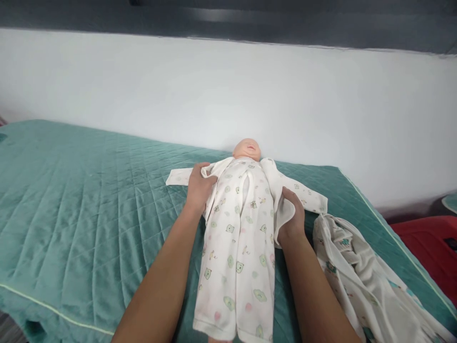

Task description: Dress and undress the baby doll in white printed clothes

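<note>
A baby doll (247, 148) lies on its back on a green quilted bedcover (107, 209), its head toward the wall. White split-crotch baby pants (232, 262) printed with green bears cover its legs and torso up to near the neck. Under them, a matching long-sleeved baby top (302, 190) is spread open, both sleeves stretched sideways. My left hand (198, 188) grips the top's front flap beside the doll, on the left of the view. On the other side, my right hand (294, 221) holds the opposite flap, thumb over its folded edge. The doll's arms are hidden.
A crumpled white printed cloth (360, 271) lies at the bed's right side. Behind the bed stands a white wall (214, 90), with a dark panel (228, 19) above. Past the right bed edge is a red object (428, 243).
</note>
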Available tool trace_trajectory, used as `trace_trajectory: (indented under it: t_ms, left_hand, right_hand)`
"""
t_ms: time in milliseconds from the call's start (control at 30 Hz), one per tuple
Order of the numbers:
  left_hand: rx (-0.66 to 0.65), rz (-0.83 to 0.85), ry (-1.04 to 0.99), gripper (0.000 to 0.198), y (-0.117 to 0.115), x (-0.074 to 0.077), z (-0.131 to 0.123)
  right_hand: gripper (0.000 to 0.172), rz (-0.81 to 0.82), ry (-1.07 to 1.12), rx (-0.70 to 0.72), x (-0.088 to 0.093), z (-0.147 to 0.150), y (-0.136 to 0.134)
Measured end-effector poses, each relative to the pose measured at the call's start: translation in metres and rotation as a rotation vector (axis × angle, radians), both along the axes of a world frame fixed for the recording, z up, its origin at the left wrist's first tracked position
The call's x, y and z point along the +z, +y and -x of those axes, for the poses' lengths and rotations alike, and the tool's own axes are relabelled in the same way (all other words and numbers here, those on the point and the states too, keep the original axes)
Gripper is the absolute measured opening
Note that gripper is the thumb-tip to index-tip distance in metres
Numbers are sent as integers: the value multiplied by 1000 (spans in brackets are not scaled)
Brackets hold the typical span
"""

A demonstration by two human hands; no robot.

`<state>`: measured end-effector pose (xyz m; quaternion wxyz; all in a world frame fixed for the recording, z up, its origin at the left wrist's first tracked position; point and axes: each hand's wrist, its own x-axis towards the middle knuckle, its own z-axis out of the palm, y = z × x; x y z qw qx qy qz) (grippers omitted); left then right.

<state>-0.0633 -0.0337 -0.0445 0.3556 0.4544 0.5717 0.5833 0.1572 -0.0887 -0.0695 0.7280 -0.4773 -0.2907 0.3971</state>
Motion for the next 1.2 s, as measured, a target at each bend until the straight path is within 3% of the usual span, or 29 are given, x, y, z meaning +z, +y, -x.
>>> trace_trajectory:
  t_ms: [100,233,400,567,767,867,967,1033,1200]
  left_hand:
    - [107,-105,119,42,3,-11,10]
    - [179,-246,320,36,4,-28,35]
    - [238,-221,433,30,4,-42,61]
    - [277,-205,466,30,-1,-47,62]
    - [291,-249,571,30,-11,-38,55]
    - [198,-336,644,26,-17,-34,44]
    - [-51,-383,742,17,-22,-31,31]
    - [-195,-303,762,22,-26,-30,25]
    - [-238,-123,800,33,-31,-26,26]
  right_hand:
    - [30,78,38,-82,1,-4,1]
    - [29,162,-162,-175,3,-27,5]
    - [28,150,-249,-285,3,-74,10]
    - [34,126,-315,-199,0,-102,0]
    - [29,144,-401,-127,-3,-103,-4]
    - [27,147,-428,-164,-3,-102,-3]
    - [27,159,-437,-242,-6,-97,-3]
    - [29,173,-421,-287,-10,-90,-6]
    - [44,158,-387,-366,-23,-61,-32]
